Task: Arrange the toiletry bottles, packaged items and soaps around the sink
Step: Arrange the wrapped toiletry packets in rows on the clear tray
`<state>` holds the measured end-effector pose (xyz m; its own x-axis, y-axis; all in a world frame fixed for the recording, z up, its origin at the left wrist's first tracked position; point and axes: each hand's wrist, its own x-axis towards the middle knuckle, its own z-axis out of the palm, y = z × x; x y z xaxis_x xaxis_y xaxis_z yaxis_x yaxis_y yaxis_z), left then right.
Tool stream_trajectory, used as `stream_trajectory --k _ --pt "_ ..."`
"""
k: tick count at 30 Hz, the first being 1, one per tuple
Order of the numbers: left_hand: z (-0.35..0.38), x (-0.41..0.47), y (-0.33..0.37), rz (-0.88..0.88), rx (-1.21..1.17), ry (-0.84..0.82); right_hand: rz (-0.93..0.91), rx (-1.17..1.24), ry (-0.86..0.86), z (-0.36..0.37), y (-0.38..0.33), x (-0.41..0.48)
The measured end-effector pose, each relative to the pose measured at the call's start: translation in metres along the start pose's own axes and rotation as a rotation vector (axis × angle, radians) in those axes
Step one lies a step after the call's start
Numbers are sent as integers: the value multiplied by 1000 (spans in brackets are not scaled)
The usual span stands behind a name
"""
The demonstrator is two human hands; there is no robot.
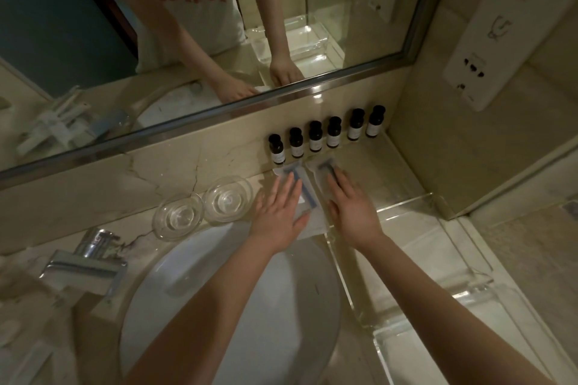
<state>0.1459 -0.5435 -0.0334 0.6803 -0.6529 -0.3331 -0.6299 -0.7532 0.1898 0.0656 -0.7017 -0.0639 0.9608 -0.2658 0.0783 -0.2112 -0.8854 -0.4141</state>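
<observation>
Several small dark toiletry bottles (316, 137) with white labels stand in a row against the back wall under the mirror. Just in front of them lie two clear packets side by side, each holding a blue razor: the left packet (300, 184) and the right packet (322, 173). My left hand (280, 212) lies flat, fingers spread, on the left packet. My right hand (350, 206) lies flat on the right packet. Neither hand grips anything. Two empty glass soap dishes (203, 206) sit left of the packets.
The white sink basin (219, 306) lies below my forearms, with a chrome tap (87, 266) at its left. A clear acrylic tray (438, 275) sits on the counter at the right. The mirror (187, 40) and a wall socket panel (500, 40) are behind.
</observation>
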Motion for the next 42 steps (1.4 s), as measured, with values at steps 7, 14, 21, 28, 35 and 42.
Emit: stream_trajectory --k 7,14,21,28,35,42 --pt "-6 2 -1 8 -18 -24 81 63 -5 1 -23 14" --pt "-12 -7 1 7 -85 -11 85 35 26 -16 -30 0" --pt "-30 -62 -22 -6 -112 133 51 -11 95 -33 -65 -38" --pt "-16 -171 -94 -142 -162 282 -61 53 -46 -18 -164 -85" --pt "24 -295 -185 -358 -303 298 -213 138 -489 34 -285 -119" --pt "60 -401 -277 -640 -365 276 -378 28 -856 96 -391 -141"
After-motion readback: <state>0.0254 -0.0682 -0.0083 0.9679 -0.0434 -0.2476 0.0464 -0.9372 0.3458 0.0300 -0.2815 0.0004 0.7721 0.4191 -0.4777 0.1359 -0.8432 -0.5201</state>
